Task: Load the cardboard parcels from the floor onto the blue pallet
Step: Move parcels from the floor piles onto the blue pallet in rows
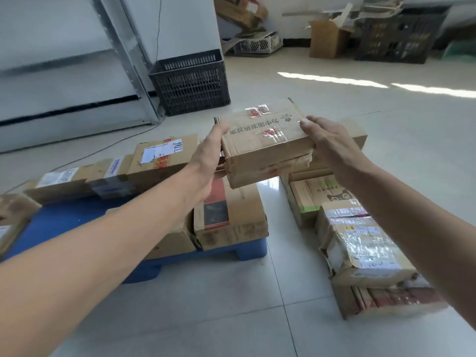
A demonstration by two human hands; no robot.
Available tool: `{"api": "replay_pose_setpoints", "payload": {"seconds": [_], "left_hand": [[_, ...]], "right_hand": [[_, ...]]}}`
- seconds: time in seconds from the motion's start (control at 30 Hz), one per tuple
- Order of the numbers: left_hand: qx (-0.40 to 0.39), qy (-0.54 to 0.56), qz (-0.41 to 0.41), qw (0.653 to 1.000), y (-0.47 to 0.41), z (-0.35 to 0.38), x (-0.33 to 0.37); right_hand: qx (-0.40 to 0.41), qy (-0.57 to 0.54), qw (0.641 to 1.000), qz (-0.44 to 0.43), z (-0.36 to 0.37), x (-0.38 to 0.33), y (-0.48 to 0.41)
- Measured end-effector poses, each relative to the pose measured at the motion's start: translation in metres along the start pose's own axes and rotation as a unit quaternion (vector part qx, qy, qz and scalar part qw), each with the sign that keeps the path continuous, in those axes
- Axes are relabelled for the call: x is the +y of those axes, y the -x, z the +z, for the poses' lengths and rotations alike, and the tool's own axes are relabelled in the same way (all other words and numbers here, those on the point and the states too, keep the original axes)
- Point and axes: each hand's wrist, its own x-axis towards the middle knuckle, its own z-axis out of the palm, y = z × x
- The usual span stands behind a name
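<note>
I hold a flat cardboard parcel (265,140) with printed characters and clear tape in the air, above the gap between pallet and floor stack. My left hand (206,161) grips its left end and my right hand (332,143) grips its right end, thumb on top. The blue pallet (64,222) lies at the lower left, with several parcels on it: a row along its far edge (162,158) and a box with a red and black label (231,215) at its right corner. On the floor to the right sit more parcels, among them a tape-wrapped one (360,243).
A dark slatted crate (190,83) stands by a metal shelf post (128,55) at the back. Against the far wall are an open carton (327,38), a white basket (257,43) and a black crate (399,34). A cable runs over the pale tiled floor (231,305).
</note>
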Motion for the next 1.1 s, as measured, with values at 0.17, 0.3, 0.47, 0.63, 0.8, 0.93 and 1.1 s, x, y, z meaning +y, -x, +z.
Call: {"api": "replay_pose_setpoints", "payload": {"seconds": [0.17,0.3,0.47,0.63,0.8,0.93,1.1], "left_hand": [[0.050,-0.010,-0.005,0.999,0.023,-0.070,0.000],[0.075,-0.017,0.008,0.997,0.041,-0.127,0.000],[0.113,0.003,0.019,0.993,0.061,-0.197,-0.009],[0.145,0.017,0.027,0.989,0.077,-0.268,-0.030],[0.196,0.042,0.026,0.979,0.091,-0.331,-0.059],[0.234,0.059,0.031,0.970,0.101,-0.367,-0.080],[0.291,0.089,0.019,0.952,0.111,-0.390,-0.097]], "right_hand": [[-0.040,-0.015,0.999,-0.012,0.062,-0.028,0.008],[-0.068,-0.034,0.997,0.003,0.112,-0.046,0.009],[-0.105,-0.057,0.993,0.008,0.183,-0.069,0.009],[-0.148,-0.047,0.988,-0.014,0.254,-0.092,0.013],[-0.184,-0.033,0.982,-0.033,0.325,-0.106,0.014],[-0.201,-0.020,0.979,-0.032,0.371,-0.107,0.015],[-0.234,-0.035,0.971,-0.024,0.409,-0.109,0.011]]}}
